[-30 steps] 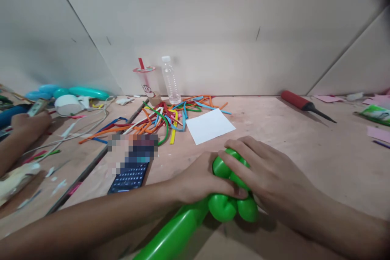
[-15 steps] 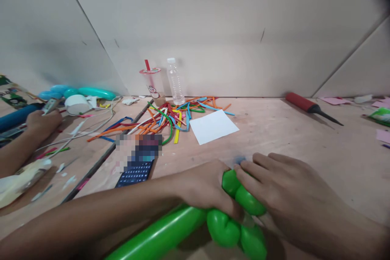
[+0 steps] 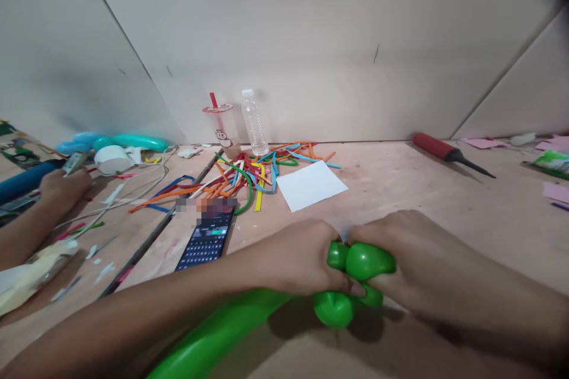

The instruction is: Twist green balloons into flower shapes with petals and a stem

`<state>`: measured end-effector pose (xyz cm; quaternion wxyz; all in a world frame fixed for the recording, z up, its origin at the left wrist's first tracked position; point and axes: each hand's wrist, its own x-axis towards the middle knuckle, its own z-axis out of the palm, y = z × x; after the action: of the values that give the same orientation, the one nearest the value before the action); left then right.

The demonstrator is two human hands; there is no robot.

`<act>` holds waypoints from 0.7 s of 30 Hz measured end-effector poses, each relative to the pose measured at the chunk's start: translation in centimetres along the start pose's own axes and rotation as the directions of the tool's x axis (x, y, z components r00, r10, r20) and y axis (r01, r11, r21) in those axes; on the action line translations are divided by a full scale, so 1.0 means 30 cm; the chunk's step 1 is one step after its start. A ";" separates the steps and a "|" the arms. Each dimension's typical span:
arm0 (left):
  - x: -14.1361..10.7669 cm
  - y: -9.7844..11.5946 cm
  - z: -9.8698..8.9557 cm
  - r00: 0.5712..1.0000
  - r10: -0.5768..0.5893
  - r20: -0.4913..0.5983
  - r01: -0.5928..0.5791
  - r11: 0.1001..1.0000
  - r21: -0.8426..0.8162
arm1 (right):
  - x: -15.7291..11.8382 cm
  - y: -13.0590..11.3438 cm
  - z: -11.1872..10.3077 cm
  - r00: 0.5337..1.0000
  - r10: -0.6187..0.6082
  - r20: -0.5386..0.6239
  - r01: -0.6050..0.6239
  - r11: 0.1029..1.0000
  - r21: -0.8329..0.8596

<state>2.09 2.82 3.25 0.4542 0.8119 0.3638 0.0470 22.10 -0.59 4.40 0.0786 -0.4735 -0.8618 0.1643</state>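
Observation:
Both hands are closed on a green modelling balloon (image 3: pixel 370 260) just above the table. My left hand (image 3: pixel 302 257) grips it from the left, its thumb pressed between the twisted bubbles. From the right, my right hand (image 3: pixel 413 260) wraps its fingers and thumb round one large bubble. Several short round bubbles cluster between and below the hands. The long untwisted part of the balloon runs toward the lower left, partly hidden under my left forearm.
Uninflated balloons (image 3: pixel 240 177) lie piled near a cup with a straw (image 3: pixel 224 130), a water bottle (image 3: pixel 255 124) and white paper (image 3: pixel 312 185). A phone (image 3: pixel 207 240) sits left of my hands. A red hand pump (image 3: pixel 433 147) lies far right. Another person's hand (image 3: pixel 66 186) holds something at left.
My right hand has closed round a bubble, its fingers now curled rather than stretched over the top. The bubble cluster has turned and risen slightly between my hands.

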 end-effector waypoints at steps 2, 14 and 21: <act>0.005 0.030 -0.002 0.998 -0.027 -0.061 0.038 0.982 0.187 | 0.008 0.009 -0.016 1.000 0.013 0.006 -0.014 1.000 0.019; 0.027 0.043 0.028 0.986 0.007 -0.165 0.088 0.822 0.563 | 0.028 0.045 -0.028 1.000 -0.015 -0.001 0.015 0.999 0.043; 0.044 0.006 0.019 0.980 0.015 -0.199 0.075 0.895 0.440 | 0.028 0.032 -0.035 0.981 -0.088 -0.173 0.084 0.996 -0.032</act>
<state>3.40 3.18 2.72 0.2189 0.8797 0.4206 0.0355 22.71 0.81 5.01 0.1550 -0.4493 -0.8732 0.1078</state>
